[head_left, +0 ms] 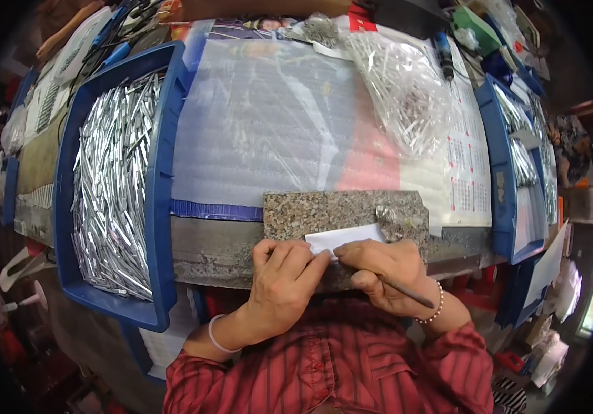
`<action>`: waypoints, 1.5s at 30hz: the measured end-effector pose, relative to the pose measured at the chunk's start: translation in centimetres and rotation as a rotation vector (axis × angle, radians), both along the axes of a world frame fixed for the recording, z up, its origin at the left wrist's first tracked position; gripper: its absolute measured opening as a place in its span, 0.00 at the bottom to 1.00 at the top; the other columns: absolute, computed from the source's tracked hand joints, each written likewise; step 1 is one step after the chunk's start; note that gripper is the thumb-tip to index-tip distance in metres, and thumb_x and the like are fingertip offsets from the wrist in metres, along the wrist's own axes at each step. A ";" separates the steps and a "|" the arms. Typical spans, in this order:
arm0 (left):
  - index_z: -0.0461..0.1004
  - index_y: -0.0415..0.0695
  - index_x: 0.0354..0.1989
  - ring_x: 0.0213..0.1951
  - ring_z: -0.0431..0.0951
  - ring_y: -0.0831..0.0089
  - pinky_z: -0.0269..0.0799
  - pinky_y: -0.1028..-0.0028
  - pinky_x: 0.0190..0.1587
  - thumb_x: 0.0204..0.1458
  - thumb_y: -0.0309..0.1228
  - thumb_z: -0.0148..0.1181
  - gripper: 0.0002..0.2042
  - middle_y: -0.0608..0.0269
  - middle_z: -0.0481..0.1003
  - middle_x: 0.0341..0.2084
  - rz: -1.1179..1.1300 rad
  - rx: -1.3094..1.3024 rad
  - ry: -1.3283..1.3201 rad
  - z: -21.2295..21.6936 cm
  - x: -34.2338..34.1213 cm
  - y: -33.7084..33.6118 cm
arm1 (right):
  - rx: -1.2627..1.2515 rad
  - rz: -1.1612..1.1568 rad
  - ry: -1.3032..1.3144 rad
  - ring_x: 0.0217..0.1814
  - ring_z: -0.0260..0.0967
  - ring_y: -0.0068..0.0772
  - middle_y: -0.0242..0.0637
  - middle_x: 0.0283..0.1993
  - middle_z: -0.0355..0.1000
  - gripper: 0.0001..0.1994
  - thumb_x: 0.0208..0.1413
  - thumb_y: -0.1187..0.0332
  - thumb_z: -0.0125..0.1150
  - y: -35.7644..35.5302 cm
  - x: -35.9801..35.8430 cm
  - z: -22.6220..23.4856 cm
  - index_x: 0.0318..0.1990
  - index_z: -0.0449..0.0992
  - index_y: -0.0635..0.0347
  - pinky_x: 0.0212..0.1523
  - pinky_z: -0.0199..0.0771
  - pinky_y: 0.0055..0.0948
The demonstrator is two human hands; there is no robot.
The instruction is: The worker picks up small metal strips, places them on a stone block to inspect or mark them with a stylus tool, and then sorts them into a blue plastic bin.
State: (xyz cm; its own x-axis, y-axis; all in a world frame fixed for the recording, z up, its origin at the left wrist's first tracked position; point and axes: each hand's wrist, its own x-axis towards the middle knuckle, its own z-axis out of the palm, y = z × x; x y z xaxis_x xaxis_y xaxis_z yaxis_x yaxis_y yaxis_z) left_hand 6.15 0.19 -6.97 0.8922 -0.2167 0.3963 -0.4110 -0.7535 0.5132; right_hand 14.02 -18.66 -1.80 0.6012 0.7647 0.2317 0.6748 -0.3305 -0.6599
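Observation:
On a speckled granite slab (296,208) at the table's near edge lies a folded white sheet (345,238), perhaps paper. Over its near left edge my left hand (283,279) is closed, thumb and fingers pressed together; whatever they pinch is too small to make out. Close beside it, almost touching, my right hand (383,268) grips a thin dark rod-like tool (408,292). The tool's rear end sticks out toward my wrist, and its tip is hidden under my fingers. At the slab's right side sits a small piece wrapped in clear plastic (396,222).
A blue tray (164,159) full of thin silvery metal strips stands at left. A clear bag (407,103) of similar pieces lies at the back right on a plastic-covered sheet (255,124). Another blue tray (503,172) stands at far right. A blue-and-black tool (443,55) lies behind.

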 end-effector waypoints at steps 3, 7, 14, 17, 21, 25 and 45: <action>0.75 0.44 0.37 0.41 0.73 0.66 0.58 0.63 0.46 0.43 0.27 0.59 0.10 0.63 0.69 0.31 0.039 -0.042 0.030 0.3 0.0 1.1 | 0.037 0.018 -0.004 0.23 0.72 0.38 0.38 0.31 0.74 0.09 0.54 0.64 0.62 0.3 -0.1 -0.2 0.32 0.72 0.60 0.20 0.70 0.31; 0.74 0.44 0.35 0.42 0.74 0.61 0.60 0.63 0.47 0.42 0.25 0.67 0.11 0.63 0.70 0.31 0.074 -0.068 0.043 0.4 -0.2 1.4 | -0.003 -0.006 -0.025 0.24 0.73 0.39 0.40 0.34 0.75 0.11 0.53 0.63 0.63 0.6 -0.4 1.2 0.35 0.73 0.62 0.20 0.72 0.31; 0.72 0.44 0.36 0.44 0.72 0.63 0.60 0.63 0.47 0.43 0.25 0.60 0.10 0.59 0.69 0.33 0.075 -0.052 0.045 0.1 -0.7 1.5 | 0.031 0.024 -0.030 0.22 0.70 0.39 0.38 0.26 0.69 0.11 0.52 0.62 0.65 3.2 -0.5 -0.1 0.30 0.70 0.58 0.18 0.66 0.34; 0.72 0.44 0.35 0.43 0.72 0.63 0.60 0.63 0.47 0.43 0.25 0.60 0.09 0.60 0.70 0.33 0.079 -0.063 0.007 -0.3 -0.5 1.6 | 0.067 -0.022 0.077 0.24 0.71 0.42 0.41 0.28 0.71 0.09 0.55 0.65 0.62 2.4 -0.4 -0.1 0.35 0.72 0.60 0.21 0.69 0.34; 0.73 0.44 0.36 0.43 0.74 0.61 0.60 0.63 0.47 0.41 0.22 0.66 0.12 0.62 0.71 0.31 0.080 -0.082 0.002 -0.2 -0.8 1.4 | 0.206 -0.150 0.138 0.27 0.76 0.39 0.47 0.40 0.76 0.21 0.65 0.54 0.48 -0.4 -1.1 2.3 0.40 0.75 0.67 0.25 0.74 0.29; 0.73 0.45 0.35 0.42 0.74 0.60 0.61 0.63 0.47 0.40 0.22 0.67 0.13 0.62 0.71 0.31 0.067 -0.074 -0.003 0.2 -0.6 1.4 | 0.260 -0.249 0.140 0.26 0.77 0.35 0.53 0.42 0.77 0.30 0.67 0.47 0.37 -3.5 -2.5 4.9 0.40 0.77 0.69 0.23 0.75 0.24; 0.74 0.43 0.33 0.39 0.76 0.58 0.67 0.60 0.44 0.41 0.22 0.67 0.10 0.57 0.75 0.33 0.179 -0.089 -0.160 4.0 -4.9 0.5 | 0.602 -0.420 0.684 0.16 0.59 0.15 0.39 0.30 0.74 0.11 0.67 0.71 0.40 -5.1 -6.4 -1.1 0.50 0.68 0.64 0.16 0.57 0.16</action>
State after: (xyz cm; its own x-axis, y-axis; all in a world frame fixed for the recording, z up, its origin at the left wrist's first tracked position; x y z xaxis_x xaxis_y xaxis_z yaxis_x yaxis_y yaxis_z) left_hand 1.20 0.70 -3.02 0.8376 -0.0186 0.5459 -0.3560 -0.7767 0.5197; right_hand 7.59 -23.77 -2.92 0.9442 0.3291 0.0135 -0.0072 0.0614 -0.9981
